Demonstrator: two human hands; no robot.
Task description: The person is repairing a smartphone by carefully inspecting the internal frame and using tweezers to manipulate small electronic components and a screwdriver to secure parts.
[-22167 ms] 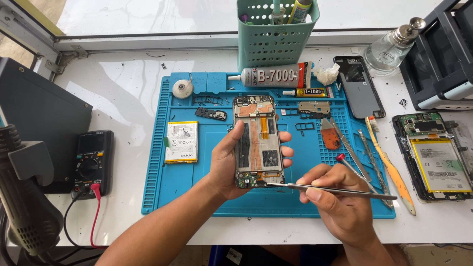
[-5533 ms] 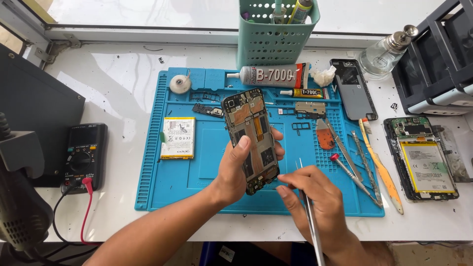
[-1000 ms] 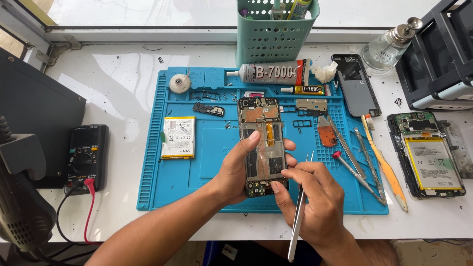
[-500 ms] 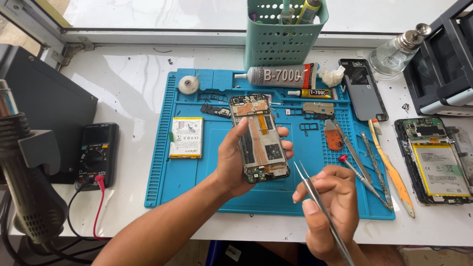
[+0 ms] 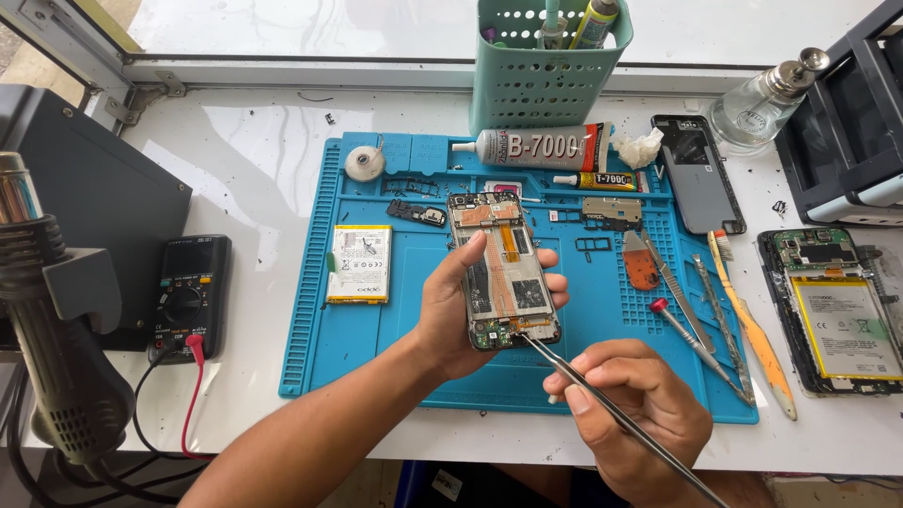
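**Tweezer tip back at the phone's lower edge**

Half a second ago the tweezers (image 5: 611, 406) hung clear of the opened phone (image 5: 502, 271); now their tip touches its lower board, at about 5 o'clock on the frame. The left hand (image 5: 456, 310) is closed around the phone from the 9 o'clock side, thumb on its face, holding it above the blue mat (image 5: 376, 348). The right hand (image 5: 632, 414) pinches the tweezers, fingers curled shut. A loose battery (image 5: 359, 262) lies at 9 o'clock of the phone.
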